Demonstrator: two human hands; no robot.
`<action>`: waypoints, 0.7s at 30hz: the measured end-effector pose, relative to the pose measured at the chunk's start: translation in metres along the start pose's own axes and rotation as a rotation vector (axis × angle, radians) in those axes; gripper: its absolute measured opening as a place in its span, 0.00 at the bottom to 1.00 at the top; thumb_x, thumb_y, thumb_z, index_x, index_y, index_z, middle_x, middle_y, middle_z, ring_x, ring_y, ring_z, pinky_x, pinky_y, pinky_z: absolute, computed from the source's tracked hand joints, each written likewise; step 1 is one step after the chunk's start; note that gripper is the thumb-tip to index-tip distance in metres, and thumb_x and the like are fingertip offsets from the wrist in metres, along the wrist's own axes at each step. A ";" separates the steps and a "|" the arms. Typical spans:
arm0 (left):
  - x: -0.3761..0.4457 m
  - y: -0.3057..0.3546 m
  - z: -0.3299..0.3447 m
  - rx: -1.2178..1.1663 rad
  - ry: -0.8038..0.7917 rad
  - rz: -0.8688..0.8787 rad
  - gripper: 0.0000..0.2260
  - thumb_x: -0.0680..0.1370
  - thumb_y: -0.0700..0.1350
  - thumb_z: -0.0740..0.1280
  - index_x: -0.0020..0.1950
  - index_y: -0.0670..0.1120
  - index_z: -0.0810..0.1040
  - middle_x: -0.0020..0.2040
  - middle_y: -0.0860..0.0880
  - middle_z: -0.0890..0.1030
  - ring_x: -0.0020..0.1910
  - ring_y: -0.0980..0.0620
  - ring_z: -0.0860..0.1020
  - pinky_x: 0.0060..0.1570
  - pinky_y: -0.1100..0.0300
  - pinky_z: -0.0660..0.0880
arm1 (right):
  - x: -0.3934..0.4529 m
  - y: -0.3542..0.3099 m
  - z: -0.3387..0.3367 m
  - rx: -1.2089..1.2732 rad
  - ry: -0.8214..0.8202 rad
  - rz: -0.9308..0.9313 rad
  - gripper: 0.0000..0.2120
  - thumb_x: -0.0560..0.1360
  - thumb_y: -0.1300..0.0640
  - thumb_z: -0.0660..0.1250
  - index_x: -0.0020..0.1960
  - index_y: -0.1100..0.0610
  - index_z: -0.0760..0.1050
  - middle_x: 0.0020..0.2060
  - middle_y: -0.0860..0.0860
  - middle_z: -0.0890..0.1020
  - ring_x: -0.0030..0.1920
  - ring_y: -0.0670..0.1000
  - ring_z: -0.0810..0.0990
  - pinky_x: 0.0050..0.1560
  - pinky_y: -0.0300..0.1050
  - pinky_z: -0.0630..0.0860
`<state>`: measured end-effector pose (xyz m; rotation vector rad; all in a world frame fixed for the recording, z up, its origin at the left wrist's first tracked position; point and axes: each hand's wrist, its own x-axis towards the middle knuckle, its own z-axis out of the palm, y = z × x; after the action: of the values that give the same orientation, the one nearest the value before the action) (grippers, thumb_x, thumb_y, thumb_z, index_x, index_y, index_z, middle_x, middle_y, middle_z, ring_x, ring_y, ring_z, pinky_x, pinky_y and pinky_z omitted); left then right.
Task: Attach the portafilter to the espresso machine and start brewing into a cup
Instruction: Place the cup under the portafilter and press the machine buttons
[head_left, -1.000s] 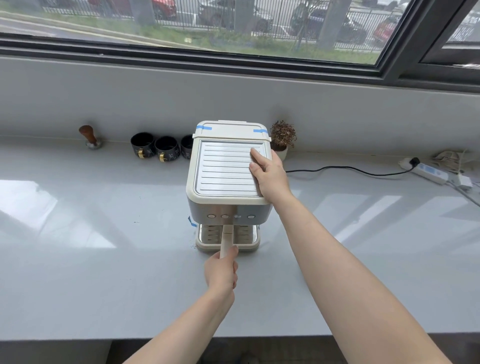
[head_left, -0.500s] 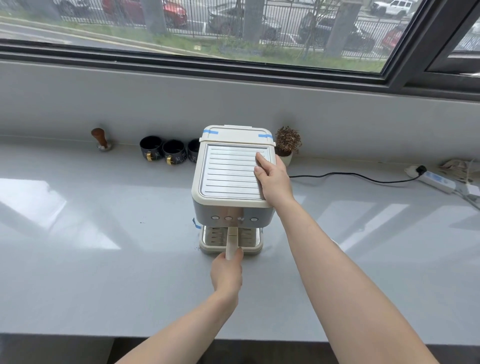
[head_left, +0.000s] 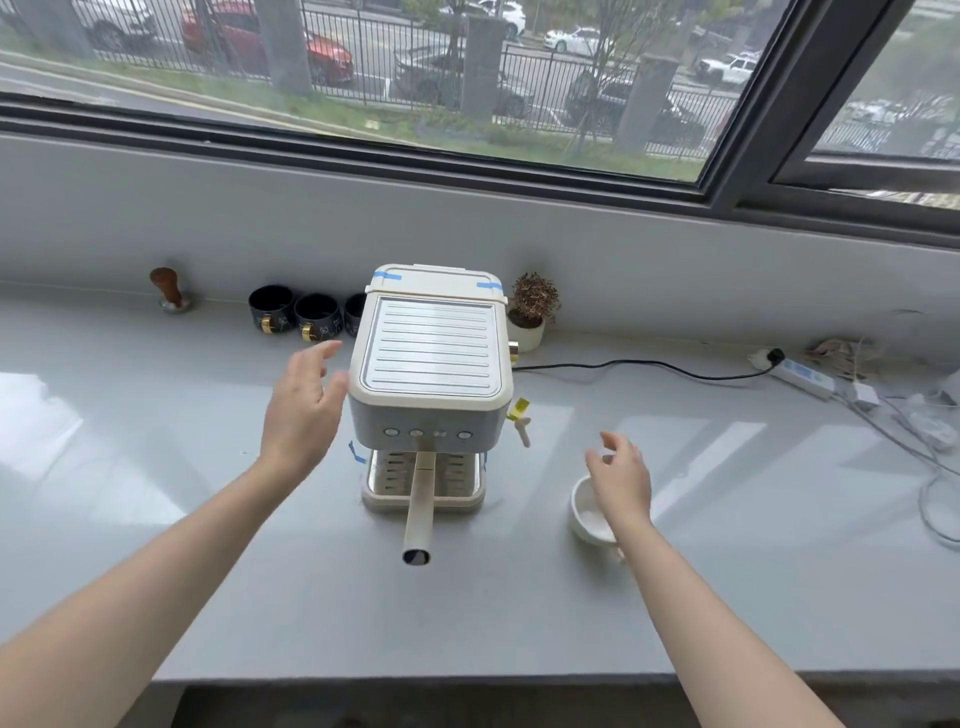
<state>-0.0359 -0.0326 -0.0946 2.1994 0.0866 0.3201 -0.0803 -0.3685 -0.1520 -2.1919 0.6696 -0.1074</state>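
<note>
Sticking straight out from under the espresso machine (head_left: 431, 364), the long handle of the portafilter (head_left: 420, 501) points toward the person, so that part of the job looks done. Whether it is locked in tight I cannot tell.

The left hand (head_left: 301, 410) floats just beside the machine's left side, grip wide open, fingers spread, holding nothing. The right hand (head_left: 621, 480) hangs right over a small white cup (head_left: 587, 512) that sits on the bench (head_left: 519, 613), to the right of the machine. Its grip is loosely open too, fingers a bit curled, and it does not seem to have hold of the cup yet.

What is left, I think: pick up the cup, set it on the drip tray (head_left: 423, 493) under the portafilter, then press one of the round buttons (head_left: 415, 433) on the front to start the coffee. The tray has no cup on it now.
</note>
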 end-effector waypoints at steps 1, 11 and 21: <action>0.003 0.005 0.005 -0.008 -0.060 0.018 0.17 0.81 0.45 0.56 0.70 0.49 0.67 0.69 0.48 0.70 0.65 0.48 0.71 0.57 0.53 0.66 | 0.001 0.024 -0.004 -0.113 0.045 0.082 0.20 0.77 0.57 0.61 0.68 0.58 0.69 0.67 0.56 0.73 0.66 0.56 0.72 0.62 0.50 0.69; -0.004 0.016 0.036 0.088 -0.029 0.065 0.19 0.82 0.44 0.51 0.74 0.50 0.62 0.75 0.51 0.65 0.68 0.47 0.69 0.55 0.52 0.67 | 0.001 0.121 0.006 0.050 -0.160 0.579 0.19 0.77 0.48 0.57 0.56 0.62 0.72 0.52 0.61 0.78 0.54 0.63 0.78 0.47 0.55 0.80; -0.003 0.015 0.030 0.113 -0.048 0.076 0.20 0.81 0.44 0.50 0.74 0.52 0.62 0.74 0.54 0.65 0.69 0.51 0.67 0.54 0.55 0.67 | -0.017 0.103 0.018 0.228 -0.319 0.391 0.14 0.79 0.49 0.56 0.41 0.57 0.72 0.32 0.54 0.73 0.30 0.51 0.68 0.32 0.43 0.64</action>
<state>-0.0318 -0.0653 -0.1007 2.3253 -0.0054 0.3106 -0.1338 -0.4015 -0.2372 -1.7728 0.8415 0.3458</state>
